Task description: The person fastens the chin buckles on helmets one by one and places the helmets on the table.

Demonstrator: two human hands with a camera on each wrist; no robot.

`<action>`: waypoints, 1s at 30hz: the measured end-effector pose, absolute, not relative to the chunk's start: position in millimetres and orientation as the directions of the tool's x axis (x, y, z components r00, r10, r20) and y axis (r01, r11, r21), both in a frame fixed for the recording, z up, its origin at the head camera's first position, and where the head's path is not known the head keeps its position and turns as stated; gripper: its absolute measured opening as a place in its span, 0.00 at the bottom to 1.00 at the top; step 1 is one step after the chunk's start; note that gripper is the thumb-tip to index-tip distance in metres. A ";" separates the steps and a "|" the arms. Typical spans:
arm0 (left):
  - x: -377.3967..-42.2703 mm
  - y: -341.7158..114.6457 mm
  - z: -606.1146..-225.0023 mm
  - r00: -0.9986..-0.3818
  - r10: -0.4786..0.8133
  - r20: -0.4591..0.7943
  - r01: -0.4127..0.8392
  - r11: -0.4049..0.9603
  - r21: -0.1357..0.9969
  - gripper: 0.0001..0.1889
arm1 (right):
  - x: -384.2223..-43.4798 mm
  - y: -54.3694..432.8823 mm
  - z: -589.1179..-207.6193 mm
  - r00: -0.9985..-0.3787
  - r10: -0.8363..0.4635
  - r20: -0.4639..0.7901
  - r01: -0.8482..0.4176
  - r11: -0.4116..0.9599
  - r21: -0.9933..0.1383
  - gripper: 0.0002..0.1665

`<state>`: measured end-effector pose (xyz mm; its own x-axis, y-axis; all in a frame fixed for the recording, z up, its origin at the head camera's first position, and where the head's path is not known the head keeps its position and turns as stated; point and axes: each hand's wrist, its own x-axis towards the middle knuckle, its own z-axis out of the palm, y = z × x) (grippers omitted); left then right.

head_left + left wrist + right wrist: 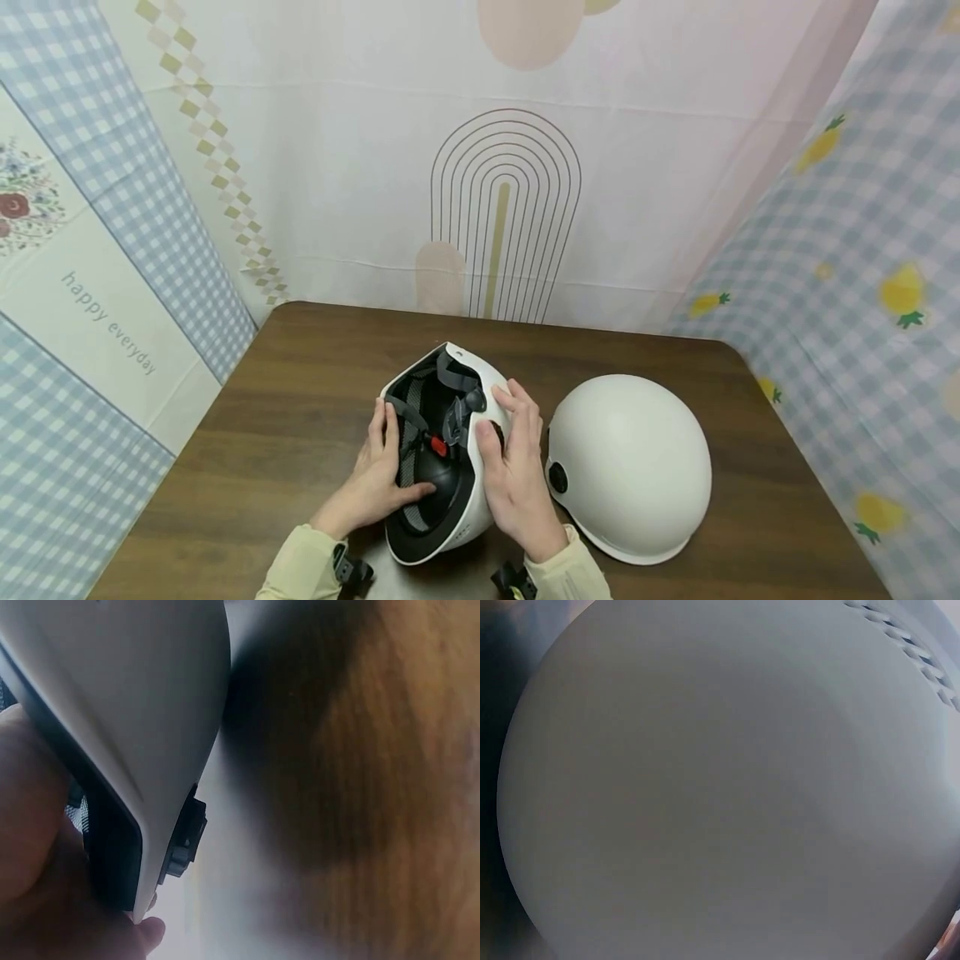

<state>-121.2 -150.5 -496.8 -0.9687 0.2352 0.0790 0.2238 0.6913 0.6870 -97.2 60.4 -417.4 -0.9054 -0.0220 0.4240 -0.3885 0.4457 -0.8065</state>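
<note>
A white helmet [480,500] is tipped over, its black padded inside facing the head camera. Grey chin straps and a red buckle [438,447] show within. My left hand [378,483] grips the rim on the left, thumb inside and fingers along the outer edge. In the left wrist view, the helmet's shell [150,697] has a black clip [184,840] on its outside. My right hand [516,475] lies against the outer right side, with thumb and fingers fairly straight near the rim. A white shell [705,787] with small vents [907,645] fills the right wrist view.
A second white helmet [633,467] stands dome up on the right, close beside my right hand. Both are on a brown wooden table [247,467]. A pale printed cloth [360,183] hangs behind it, and blue checked cloth [810,275] lines the sides.
</note>
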 end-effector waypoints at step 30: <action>-124.8 -139.7 -511.8 -0.967 0.212 0.141 0.254 0.743 0.619 0.73 | -92.6 58.1 -408.2 -0.943 -0.051 0.328 -0.301 0.548 -0.780 0.40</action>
